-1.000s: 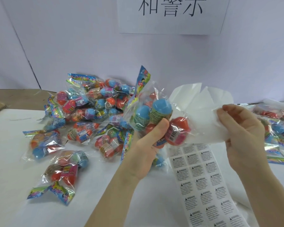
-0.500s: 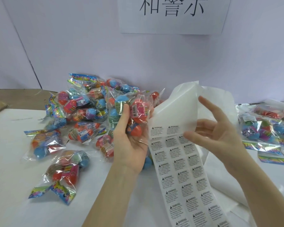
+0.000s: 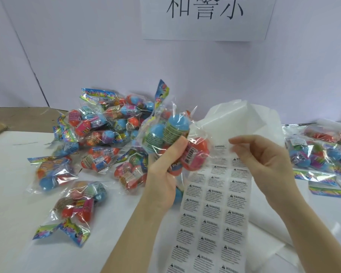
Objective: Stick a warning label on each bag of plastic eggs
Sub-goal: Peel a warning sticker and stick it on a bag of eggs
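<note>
Left hand [image 3: 161, 180] is wrapped around one bag of plastic eggs [image 3: 171, 140], thumb pressed across the front, bag held up above the counter [image 3: 12, 203] with its printed header pointing up. Right hand [image 3: 264, 158] has fingertips pinched at the top edge of the label sheet [image 3: 211, 213], apparently picking at one warning label [image 3: 220, 149] in the top row; can't tell if it's lifted free yet. Bag and sheet edge are touching or very nearly so.

Step in hand, my read: peel one label, stick it on the held bag. To do it well: lift a corner cleanly, keep the adhesive off the fingers, pull the film flat over an egg or a smooth patch before pressing, rub from the middle out. Crinkled film will trap wrinkles. Avoid covering the barcode [image 3: 190, 154] on the red egg.

Around: spent white backing paper [image 3: 234, 119] curls up behind the right hand and could flop onto a fresh label. Big pile of bags [image 3: 106, 134] sits behind and left of the left hand. Second group of bags [image 3: 319, 152] lies at far right; at least one carries a small white label. Sheet trails off the bottom edge, loose, so it may shift while peeling. White sign [image 3: 205, 16] with characters on the wall.
</note>
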Available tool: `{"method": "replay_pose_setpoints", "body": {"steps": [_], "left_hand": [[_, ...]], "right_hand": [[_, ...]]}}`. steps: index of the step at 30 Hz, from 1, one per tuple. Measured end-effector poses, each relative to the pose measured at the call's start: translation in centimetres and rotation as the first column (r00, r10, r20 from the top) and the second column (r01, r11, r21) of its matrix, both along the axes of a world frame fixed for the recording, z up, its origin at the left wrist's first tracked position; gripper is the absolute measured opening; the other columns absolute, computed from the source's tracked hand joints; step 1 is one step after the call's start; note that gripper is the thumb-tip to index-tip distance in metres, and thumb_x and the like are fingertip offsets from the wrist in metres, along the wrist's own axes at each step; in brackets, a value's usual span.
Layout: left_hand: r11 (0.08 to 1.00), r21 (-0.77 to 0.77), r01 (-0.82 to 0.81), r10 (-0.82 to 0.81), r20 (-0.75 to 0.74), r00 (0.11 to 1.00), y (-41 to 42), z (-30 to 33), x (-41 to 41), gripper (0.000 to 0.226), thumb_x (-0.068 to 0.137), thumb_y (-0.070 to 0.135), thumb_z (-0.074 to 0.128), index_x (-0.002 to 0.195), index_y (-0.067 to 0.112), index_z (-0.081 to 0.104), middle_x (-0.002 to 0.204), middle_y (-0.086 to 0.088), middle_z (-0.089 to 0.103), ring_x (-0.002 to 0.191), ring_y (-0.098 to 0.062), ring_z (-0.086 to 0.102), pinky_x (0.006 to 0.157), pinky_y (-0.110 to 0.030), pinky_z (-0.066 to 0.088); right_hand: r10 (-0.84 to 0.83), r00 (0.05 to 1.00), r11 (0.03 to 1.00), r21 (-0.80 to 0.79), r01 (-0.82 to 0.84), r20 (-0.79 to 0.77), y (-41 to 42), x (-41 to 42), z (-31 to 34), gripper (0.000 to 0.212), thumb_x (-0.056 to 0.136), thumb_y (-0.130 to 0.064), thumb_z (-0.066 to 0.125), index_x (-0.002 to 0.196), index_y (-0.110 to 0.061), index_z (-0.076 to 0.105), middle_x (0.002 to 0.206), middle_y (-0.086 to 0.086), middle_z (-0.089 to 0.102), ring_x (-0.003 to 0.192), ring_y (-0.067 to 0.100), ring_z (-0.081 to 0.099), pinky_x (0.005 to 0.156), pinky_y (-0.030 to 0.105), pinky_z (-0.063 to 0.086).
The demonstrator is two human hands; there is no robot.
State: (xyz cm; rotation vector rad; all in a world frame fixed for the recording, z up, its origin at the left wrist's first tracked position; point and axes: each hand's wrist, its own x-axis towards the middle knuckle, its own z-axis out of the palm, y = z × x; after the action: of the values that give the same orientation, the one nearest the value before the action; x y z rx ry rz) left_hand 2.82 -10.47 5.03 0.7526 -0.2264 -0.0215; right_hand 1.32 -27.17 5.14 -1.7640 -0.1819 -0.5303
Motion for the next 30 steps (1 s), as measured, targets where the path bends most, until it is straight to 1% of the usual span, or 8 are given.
{"method": "replay_pose_setpoints", "body": {"steps": [3,6,9,13,16,25,27,30], "left_hand": [[1.000,-0.015,-0.012,0.012,-0.002,1.000,0.0,-0.1,0.0,0.065,0.022,0.032,0.094,0.083,0.018,0.075,0.080,0.001,0.074,0.075,-0.012,0.071,0.062,-0.024,0.056],[0.998,0.061,0.019,-0.018,-0.013,1.000,0.0,-0.1,0.1,0.034,0.044,0.023,0.079,0.077,0.025,0.077,0.079,0.004,0.073,0.075,-0.011,0.070,0.069,-0.026,0.058],[0.991,0.127,0.037,-0.030,-0.061,0.998,-0.2,-0.2,0.2,0.027,0.052,0.019,0.076,0.079,0.023,0.076,0.081,0.001,0.072,0.080,-0.015,0.069,0.076,-0.029,0.057],[0.996,0.081,0.039,-0.031,-0.108,0.994,-0.2,0.2,0.2,0.023,0.065,0.017,0.069,0.087,0.012,0.070,0.084,-0.005,0.072,0.079,-0.018,0.069,0.070,-0.030,0.057],[0.996,0.048,0.071,-0.063,-0.144,0.988,-0.3,0.4,0.1,0.011,0.065,0.019,0.075,0.075,0.014,0.075,0.079,-0.004,0.073,0.072,-0.017,0.070,0.066,-0.029,0.057],[0.995,-0.001,0.100,-0.098,-0.182,0.978,-0.4,0.4,0.0,0.023,0.059,0.021,0.077,0.079,0.011,0.074,0.079,-0.008,0.072,0.066,-0.018,0.068,0.057,-0.028,0.055],[0.993,-0.023,0.113,-0.116,-0.162,0.980,-0.6,0.4,-0.1,0.011,0.065,0.020,0.070,0.073,0.014,0.076,0.076,-0.004,0.072,0.068,-0.015,0.069,0.059,-0.026,0.056],[0.992,-0.033,0.126,-0.130,-0.174,0.976,-0.7,0.4,-0.3,0.010,0.068,0.018,0.065,0.068,0.013,0.074,0.070,-0.002,0.070,0.062,-0.012,0.066,0.055,-0.022,0.054]], "right_hand": [[-0.005,1.000,0.998,-0.064,0.004,-0.021,0.0,-0.1,0.1,0.050,0.089,-0.003,0.056,0.078,-0.050,0.068,0.070,-0.017,0.067,0.074,0.019,0.055,0.076,0.035,0.045],[0.022,0.999,0.994,-0.111,-0.026,-0.036,0.0,-0.2,-0.1,0.050,0.091,-0.004,0.053,0.077,-0.049,0.069,0.073,-0.021,0.066,0.075,0.009,0.054,0.075,0.022,0.043],[0.048,0.999,0.986,-0.163,-0.048,-0.005,0.1,-0.2,-0.3,0.042,0.090,-0.003,0.055,0.085,-0.043,0.066,0.070,-0.012,0.060,0.070,0.000,0.052,0.071,0.007,0.038],[0.035,0.999,0.966,-0.258,-0.024,0.039,0.3,-0.2,-0.4,0.037,0.082,-0.009,0.066,0.090,-0.044,0.064,0.065,-0.013,0.050,0.065,0.000,0.044,0.069,0.008,0.034],[0.004,0.998,0.957,-0.288,0.015,0.064,0.3,-0.1,-0.4,0.038,0.080,-0.009,0.068,0.089,-0.045,0.064,0.067,-0.010,0.050,0.065,-0.004,0.047,0.068,0.007,0.034],[-0.047,0.995,0.937,-0.342,0.076,0.093,0.4,0.1,-0.9,0.045,0.076,-0.004,0.072,0.084,-0.047,0.060,0.088,-0.012,0.051,0.078,-0.011,0.047,0.076,0.002,0.033],[-0.084,0.990,0.927,-0.354,0.121,0.116,0.6,0.1,-1.0,0.046,0.075,-0.008,0.074,0.084,-0.050,0.057,0.104,-0.019,0.043,0.090,-0.012,0.046,0.090,0.009,0.033],[-0.150,0.970,0.887,-0.407,0.218,0.193,1.1,0.0,-1.2,0.044,0.073,-0.011,0.076,0.086,-0.049,0.057,0.113,-0.016,0.040,0.099,0.004,0.047,0.099,0.045,0.034]]}}
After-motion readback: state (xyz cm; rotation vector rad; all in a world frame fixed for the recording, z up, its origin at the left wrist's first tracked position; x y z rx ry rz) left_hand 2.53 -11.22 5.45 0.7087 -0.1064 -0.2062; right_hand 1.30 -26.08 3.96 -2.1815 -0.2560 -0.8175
